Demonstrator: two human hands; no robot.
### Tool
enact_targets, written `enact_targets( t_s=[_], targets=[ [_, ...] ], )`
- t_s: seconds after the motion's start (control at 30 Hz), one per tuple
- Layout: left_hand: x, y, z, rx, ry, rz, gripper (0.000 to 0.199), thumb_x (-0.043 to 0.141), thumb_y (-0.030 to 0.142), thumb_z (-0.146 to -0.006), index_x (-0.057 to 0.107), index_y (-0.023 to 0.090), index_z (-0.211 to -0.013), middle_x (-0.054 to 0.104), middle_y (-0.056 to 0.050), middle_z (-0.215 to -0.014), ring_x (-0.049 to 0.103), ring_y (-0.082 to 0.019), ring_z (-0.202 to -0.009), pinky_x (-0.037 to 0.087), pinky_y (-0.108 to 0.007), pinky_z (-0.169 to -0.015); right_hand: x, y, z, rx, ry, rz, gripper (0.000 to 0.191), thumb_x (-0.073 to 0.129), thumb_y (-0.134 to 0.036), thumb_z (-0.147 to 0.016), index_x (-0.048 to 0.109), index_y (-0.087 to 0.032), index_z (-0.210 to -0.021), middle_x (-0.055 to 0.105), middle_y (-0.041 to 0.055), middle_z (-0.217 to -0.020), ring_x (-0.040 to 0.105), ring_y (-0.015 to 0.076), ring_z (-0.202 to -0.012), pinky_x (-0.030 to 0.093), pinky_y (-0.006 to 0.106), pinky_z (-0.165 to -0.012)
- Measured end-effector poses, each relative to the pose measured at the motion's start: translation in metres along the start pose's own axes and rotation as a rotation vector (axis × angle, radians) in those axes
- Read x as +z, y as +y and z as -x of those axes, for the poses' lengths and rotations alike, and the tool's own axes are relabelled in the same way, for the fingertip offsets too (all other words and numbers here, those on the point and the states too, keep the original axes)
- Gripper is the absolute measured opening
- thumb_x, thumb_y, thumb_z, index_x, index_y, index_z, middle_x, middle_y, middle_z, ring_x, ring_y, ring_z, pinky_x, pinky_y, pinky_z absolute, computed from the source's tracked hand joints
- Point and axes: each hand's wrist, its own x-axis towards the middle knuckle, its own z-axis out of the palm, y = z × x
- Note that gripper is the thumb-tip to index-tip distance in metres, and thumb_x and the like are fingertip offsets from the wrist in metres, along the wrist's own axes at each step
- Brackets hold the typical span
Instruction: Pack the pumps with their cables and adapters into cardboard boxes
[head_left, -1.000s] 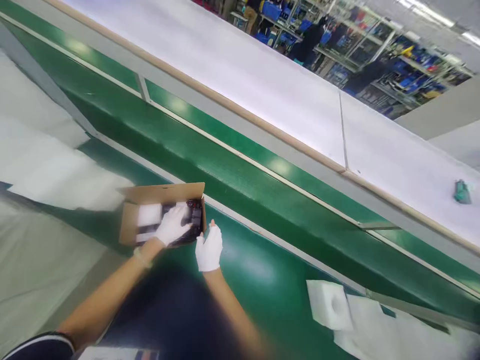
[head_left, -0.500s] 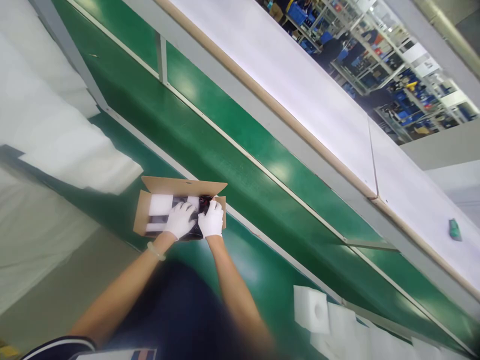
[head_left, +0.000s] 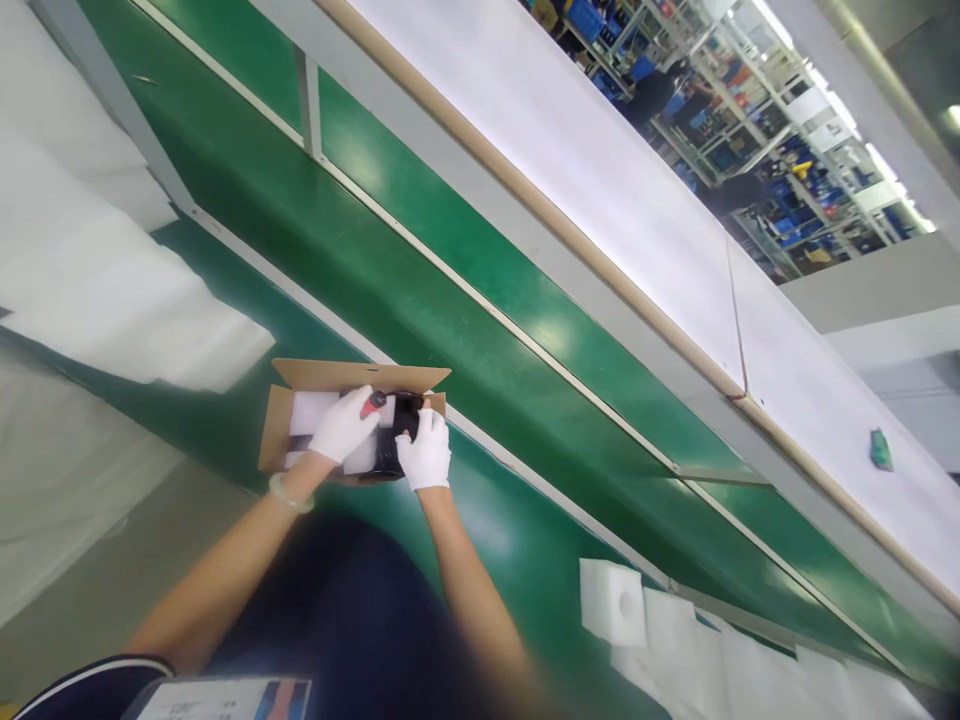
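Note:
An open cardboard box (head_left: 276, 430) lies in front of me, with white foam blocks (head_left: 311, 412) and a shiny black plastic-wrapped item (head_left: 388, 450) inside. My left hand (head_left: 345, 428), in a white glove, is closed around a small red object with a black round end (head_left: 373, 403), above the foam; its kind is unclear. At the box's right end is my gloved right hand (head_left: 426, 450). Its thumb and fingers bend around the black plastic-wrapped item, and the fingertips are partly hidden.
The box stands on a green surface (head_left: 495, 540) along a pale rail. White foam sheets (head_left: 135, 300) are stacked at left, and foam blocks (head_left: 611, 600) line the lower right. A white ledge (head_left: 600, 180) runs diagonally above, with a small green object (head_left: 880, 450) on it.
My left hand has lifted up and left from the black plastic-wrapped item, with the red object now in it. My right hand stays at the box's right end.

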Motion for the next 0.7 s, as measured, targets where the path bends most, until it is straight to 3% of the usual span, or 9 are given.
enact_targets(
  t_s=[0.1, 0.17, 0.3, 0.47, 0.7],
  targets=[
    [-0.005, -0.015, -0.004, -0.072, -0.083, -0.117, 0.023, 0.044, 0.036, -0.090, 0.054, 0.018, -0.101, 0.064, -0.010, -0.098, 0.061, -0.026, -0.086, 0.047, -0.035, -0.072, 0.009, -0.019, -0.023, 0.047, -0.148, 0.143, 0.066, 0.048, -0.023, -0.081, 0.033, -0.009, -0.144, 0.050, 0.0219, -0.123, 0.051, 0.0326, -0.102, 0.050, 0.044, -0.073],
    [-0.002, -0.016, -0.007, -0.060, -0.091, -0.148, 0.025, 0.043, 0.035, -0.090, 0.055, 0.016, -0.102, 0.065, -0.011, -0.100, 0.061, -0.027, -0.088, 0.047, -0.035, -0.075, 0.020, -0.025, -0.031, 0.045, -0.170, 0.208, 0.062, 0.044, -0.015, -0.081, 0.035, -0.003, -0.142, 0.048, 0.0263, -0.125, 0.051, 0.0331, -0.102, 0.048, 0.045, -0.076],
    [0.016, -0.011, -0.002, -0.068, -0.052, -0.241, 0.038, 0.041, 0.031, -0.089, 0.053, 0.007, -0.116, 0.062, -0.018, -0.106, 0.058, -0.031, -0.094, 0.046, -0.040, -0.082, 0.039, -0.021, -0.031, -0.066, -0.076, 0.173, 0.058, 0.044, -0.024, -0.086, 0.039, 0.000, -0.139, 0.036, 0.0265, -0.142, 0.041, 0.0349, -0.118, 0.037, 0.050, -0.095],
    [0.038, -0.010, 0.009, -0.066, 0.023, -0.344, 0.049, 0.038, 0.026, -0.087, 0.047, -0.002, -0.127, 0.056, -0.025, -0.119, 0.050, -0.037, -0.108, 0.041, -0.047, -0.089, 0.051, -0.014, -0.035, -0.227, -0.036, 0.162, 0.069, 0.049, -0.039, -0.086, 0.038, 0.005, -0.138, 0.036, 0.0271, -0.143, 0.028, 0.0382, -0.131, 0.024, 0.050, -0.106],
    [0.029, -0.009, 0.019, -0.065, 0.129, -0.379, 0.046, 0.037, 0.029, -0.088, 0.051, 0.003, -0.123, 0.060, -0.023, -0.110, 0.053, -0.035, -0.099, 0.043, -0.045, -0.080, 0.038, -0.008, -0.039, -0.281, 0.020, 0.094, 0.064, 0.046, -0.040, -0.089, 0.038, -0.002, -0.140, 0.035, 0.0223, -0.145, 0.029, 0.0318, -0.133, 0.028, 0.046, -0.107]
  ],
)
